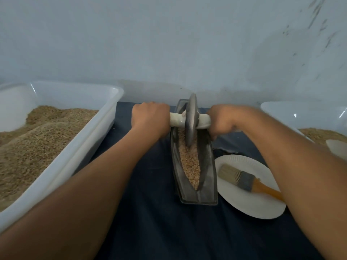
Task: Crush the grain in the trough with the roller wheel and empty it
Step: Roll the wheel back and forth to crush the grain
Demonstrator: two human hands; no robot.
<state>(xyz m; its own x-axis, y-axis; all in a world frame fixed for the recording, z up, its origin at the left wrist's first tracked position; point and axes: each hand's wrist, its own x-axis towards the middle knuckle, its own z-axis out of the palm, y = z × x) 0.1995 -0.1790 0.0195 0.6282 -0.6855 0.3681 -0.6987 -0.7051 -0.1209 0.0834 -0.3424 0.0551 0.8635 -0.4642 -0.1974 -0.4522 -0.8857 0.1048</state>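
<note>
A dark metal boat-shaped trough [208, 177] lies lengthwise on the dark blue cloth, holding a strip of tan grain [190, 164]. A grey metal roller wheel [191, 121] stands upright in the far half of the trough, its rim down in the grain. A pale axle handle [176, 120] runs through the wheel's hub. My left hand [150, 119] grips the left end of the handle and my right hand [223, 121] grips the right end.
A big white tub [75, 152] heaped with brown grain fills the left side. Another white tub [304, 117] with grain sits at the far right. A white paper plate [244, 201] with a wooden-handled brush [242, 179] lies just right of the trough. A pale wall rises behind.
</note>
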